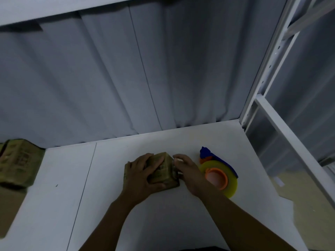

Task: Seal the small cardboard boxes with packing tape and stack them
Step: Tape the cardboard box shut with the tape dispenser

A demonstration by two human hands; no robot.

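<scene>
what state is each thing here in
small brown cardboard box, closed, resting on white table
left hand, gripping the box top
right hand, touching the box's right side
yellow tape roll on blue dispenser, lying flat
brown boxes at far left, piled together

One wide-angle camera, worn on the person's head, looks forward and down onto a white table from close above. Both forearms enter at the bottom edge; left hand and right hand meet at a cardboard box at lower centre. A grey curtain fills the upper half.
</scene>
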